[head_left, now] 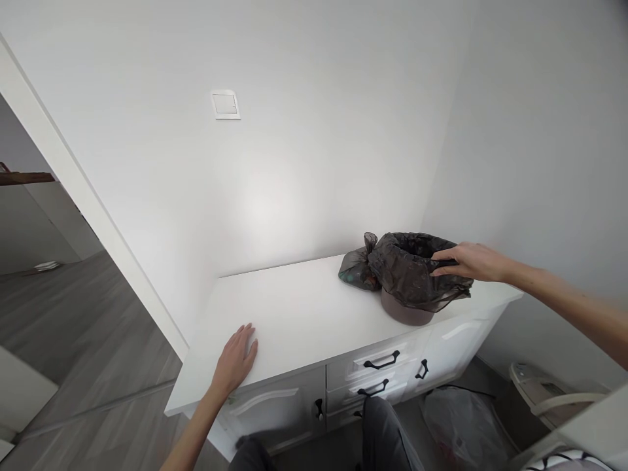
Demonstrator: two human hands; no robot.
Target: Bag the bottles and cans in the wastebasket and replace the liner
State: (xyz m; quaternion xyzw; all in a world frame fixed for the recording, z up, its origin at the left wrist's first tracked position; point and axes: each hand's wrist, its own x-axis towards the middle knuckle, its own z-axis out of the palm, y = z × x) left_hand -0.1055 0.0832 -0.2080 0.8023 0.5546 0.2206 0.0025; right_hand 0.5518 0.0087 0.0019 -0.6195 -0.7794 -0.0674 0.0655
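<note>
Liner (407,275) drapes over the bin (405,313), seemingly untucked; right hand (468,261) pinches its edge at the rim, left hand (236,360) lies spread flat on the cabinet top (304,307).

1. A white switch plate (226,104) sits on the wall at 11 o'clock.
2. A white door frame (73,190) slants down at 9 o'clock, with a brown wooden shelf edge (24,177) beyond it.
3. Grey plank flooring (73,327) spreads at 8 o'clock.
4. Black drawer handles (381,361) show at 6 o'clock.
5. A clear plastic bag (456,425) lies on the floor at 5 o'clock.
6. A white lidded appliance (544,392) stands at 4 o'clock.
</note>
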